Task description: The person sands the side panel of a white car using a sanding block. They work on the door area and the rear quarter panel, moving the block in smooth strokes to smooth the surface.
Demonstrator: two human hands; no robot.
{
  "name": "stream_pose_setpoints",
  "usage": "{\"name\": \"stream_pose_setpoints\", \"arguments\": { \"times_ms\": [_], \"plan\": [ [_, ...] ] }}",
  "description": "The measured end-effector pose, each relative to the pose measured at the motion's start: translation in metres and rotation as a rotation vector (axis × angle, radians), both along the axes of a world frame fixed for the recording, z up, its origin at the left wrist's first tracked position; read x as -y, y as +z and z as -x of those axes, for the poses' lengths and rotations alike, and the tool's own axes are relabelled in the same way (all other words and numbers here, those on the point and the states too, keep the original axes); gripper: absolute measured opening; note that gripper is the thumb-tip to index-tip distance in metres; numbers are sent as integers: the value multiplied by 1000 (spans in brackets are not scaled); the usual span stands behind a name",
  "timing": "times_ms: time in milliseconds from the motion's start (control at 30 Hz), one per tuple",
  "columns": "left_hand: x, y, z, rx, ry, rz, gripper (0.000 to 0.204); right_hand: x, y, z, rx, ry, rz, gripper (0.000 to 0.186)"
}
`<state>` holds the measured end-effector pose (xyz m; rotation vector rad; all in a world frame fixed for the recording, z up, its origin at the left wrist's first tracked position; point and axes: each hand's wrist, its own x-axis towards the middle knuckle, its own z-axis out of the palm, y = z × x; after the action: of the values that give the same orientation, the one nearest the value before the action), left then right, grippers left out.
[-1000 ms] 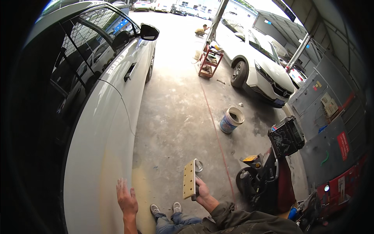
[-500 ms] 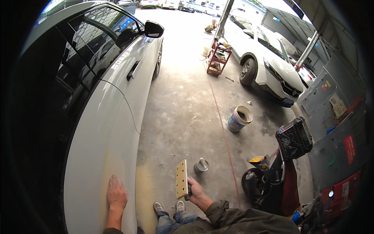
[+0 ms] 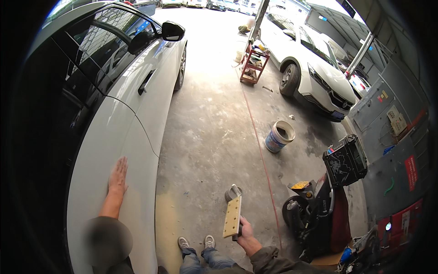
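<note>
My left hand (image 3: 118, 177) lies flat on the pale side panel of a white car (image 3: 132, 150), with its fingers stretched out. A round blurred patch hides part of my left sleeve. My right hand (image 3: 247, 237) is wrapped round the dark grip of a sanding block (image 3: 232, 218). The block's flat yellowish face has several holes and is turned toward the car, held in the air apart from the panel. Just beyond it, a small grey can (image 3: 233, 192) stands on the floor, partly covered by the block.
A bucket (image 3: 279, 137) stands on the concrete floor, right of a red line. At the right are a parked motor scooter (image 3: 319, 210) and grey wall panels (image 3: 388, 169). Farther off are a red tool cart (image 3: 253, 66), another white car (image 3: 315, 68) and a crouching person (image 3: 245, 29).
My left hand has slid forward along the car's panel and a little left. The right hand has carried the sanding block right and slightly nearer me, in front of the can.
</note>
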<state>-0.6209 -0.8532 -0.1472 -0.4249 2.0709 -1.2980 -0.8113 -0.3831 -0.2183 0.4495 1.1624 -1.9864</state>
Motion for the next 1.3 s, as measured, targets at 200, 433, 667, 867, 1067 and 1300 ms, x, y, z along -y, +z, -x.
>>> {"name": "stream_pose_setpoints", "arguments": {
  "times_ms": [200,433,667,867,1067,1300],
  "plan": [
    [50,-34,74,-84,40,17,95,-84,-1,4,-43,-195,-109,28],
    [35,-100,68,-38,-2,88,96,-137,-18,-14,49,-251,-213,29],
    [-8,-141,23,95,-25,36,94,-113,-13,-2,47,-120,-243,30],
    [-6,-157,23,169,-17,-14,91,-102,-20,19,-46,-18,-292,28],
    [26,-139,77,138,-48,52,85,-147,-69,2,37,-112,-306,38],
    [-24,-159,27,146,-15,18,89,-182,-110,-42,127,-134,-391,34]
  ]
}}
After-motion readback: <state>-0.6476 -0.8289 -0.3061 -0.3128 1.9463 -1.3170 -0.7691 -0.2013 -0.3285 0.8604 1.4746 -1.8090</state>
